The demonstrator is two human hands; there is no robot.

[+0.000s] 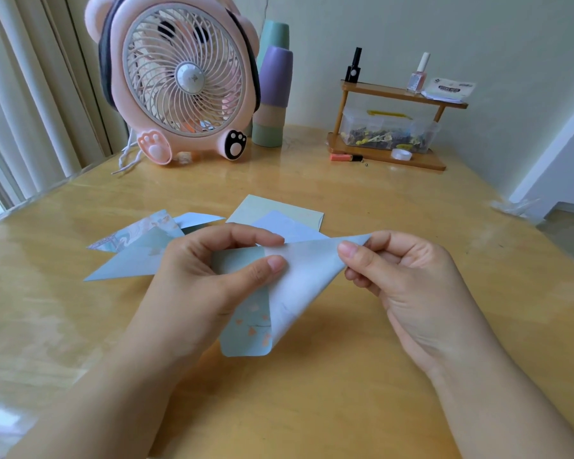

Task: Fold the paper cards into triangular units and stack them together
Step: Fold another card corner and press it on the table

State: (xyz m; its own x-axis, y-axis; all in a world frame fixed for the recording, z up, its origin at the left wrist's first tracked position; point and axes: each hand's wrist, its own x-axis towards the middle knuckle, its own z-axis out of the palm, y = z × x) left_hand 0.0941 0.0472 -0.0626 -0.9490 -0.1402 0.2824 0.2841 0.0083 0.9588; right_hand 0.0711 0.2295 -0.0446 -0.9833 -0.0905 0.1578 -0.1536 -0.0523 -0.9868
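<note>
I hold a pale blue paper card above the wooden table; its printed side with small pink blossoms shows at the lower end. My left hand pinches the card's left part between thumb and fingers. My right hand pinches the card's upper right corner, and the sheet bends over between the two hands. Behind my left hand a folded blue triangle lies flat, with more patterned folded pieces beyond it. A flat light green card and a pale blue card lie farther back.
A pink bear-shaped fan stands at the back left beside stacked pastel cups. A small wooden shelf at the back right holds bottles, a clear box of clips and a tape roll. An orange marker lies before it.
</note>
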